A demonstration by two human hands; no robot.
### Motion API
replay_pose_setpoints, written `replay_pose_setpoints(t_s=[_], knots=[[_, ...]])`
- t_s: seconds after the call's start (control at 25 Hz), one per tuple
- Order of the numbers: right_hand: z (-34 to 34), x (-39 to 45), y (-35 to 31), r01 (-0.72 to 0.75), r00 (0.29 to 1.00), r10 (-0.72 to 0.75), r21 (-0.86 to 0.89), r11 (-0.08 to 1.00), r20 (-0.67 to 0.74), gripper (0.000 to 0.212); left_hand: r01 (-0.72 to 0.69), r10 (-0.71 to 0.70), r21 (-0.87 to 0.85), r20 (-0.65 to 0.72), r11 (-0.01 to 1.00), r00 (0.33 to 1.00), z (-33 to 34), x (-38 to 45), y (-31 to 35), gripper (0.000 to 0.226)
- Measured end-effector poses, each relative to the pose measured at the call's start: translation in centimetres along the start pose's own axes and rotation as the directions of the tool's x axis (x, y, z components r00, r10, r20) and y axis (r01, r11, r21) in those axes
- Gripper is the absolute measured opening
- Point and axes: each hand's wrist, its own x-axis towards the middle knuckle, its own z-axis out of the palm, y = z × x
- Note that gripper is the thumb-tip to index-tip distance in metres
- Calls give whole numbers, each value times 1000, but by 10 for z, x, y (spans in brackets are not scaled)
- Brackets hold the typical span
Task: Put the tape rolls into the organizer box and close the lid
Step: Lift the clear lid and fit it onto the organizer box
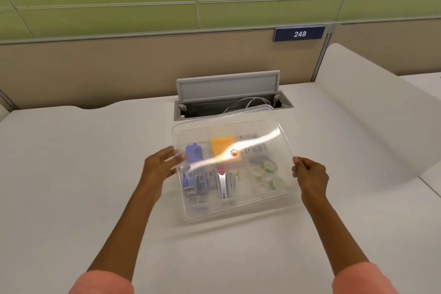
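Observation:
A clear plastic organizer box (236, 210) stands on the white table in front of me. Its clear lid (229, 126) is held tilted above the box, far edge lower, glare streaking across it. My left hand (161, 166) grips the lid's left edge, and my right hand (309, 173) pinches its right edge. Through the lid I see green-patterned tape rolls (269, 169) lying in the right compartment. A purple item, a yellow pad, staplers and clips fill the other compartments.
An open cable hatch (229, 100) with white cables sits in the table just behind the box. A white curved divider (372, 112) rises at the right. A beige partition with a "248" sign (299, 34) stands behind the table.

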Motion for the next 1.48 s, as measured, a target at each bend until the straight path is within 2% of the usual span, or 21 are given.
replay_pose_setpoints(t_s=[0.08, 0.2, 0.36, 0.56, 0.8, 0.92, 1.04, 1.12, 1.2, 1.32, 1.4, 1.48], knots=[[2, 4, -1, -9, 1000, 9, -66, 998, 1, 24, -5, 4, 87, 14, 996, 1000, 7, 0, -10, 65], [3, 9, -2, -19, 1000, 16, -161, 987, -18, 24, -20, 22, 208, -10, 978, 1000, 15, 2, -19, 63], [3, 11, 2, -33, 999, 32, -143, 989, -10, 22, -27, 45, 246, -68, 969, 997, 19, 7, -25, 57], [9, 4, 12, -17, 1000, 17, -136, 991, 4, 25, -50, 110, 269, -216, 962, 970, 18, 14, -28, 47], [1, 4, 14, -51, 996, 55, -61, 997, 65, 24, -37, 119, 296, -264, 954, 957, 15, 8, -33, 37], [-14, 1, 22, -88, 988, 86, 3, 996, 127, 24, -32, 88, 196, -286, 980, 954, 9, -10, -47, 30], [-28, -7, 29, -201, 967, 179, 111, 973, 182, 29, 28, -4, 98, -235, 995, 972, -3, -39, -70, 22], [-31, -11, 30, -242, 956, 213, 135, 961, 202, 34, 72, -66, 20, -205, 997, 977, -5, -49, -77, 16], [-30, -12, 27, -249, 953, 215, 144, 958, 216, 34, 72, -70, -1, -219, 997, 973, -4, -51, -75, 12], [-29, -13, 25, -280, 943, 242, 151, 948, 227, 35, 115, -110, 3, -259, 993, 960, 1, -52, -74, 23], [-30, -14, 27, -317, 933, 278, 156, 936, 231, 35, 214, -220, -52, -285, 976, 933, 1, -55, -76, 34], [-31, -16, 29, -330, 929, 286, 174, 928, 235, 32, 277, -296, -107, -271, 955, 916, 1, -59, -77, 34]])
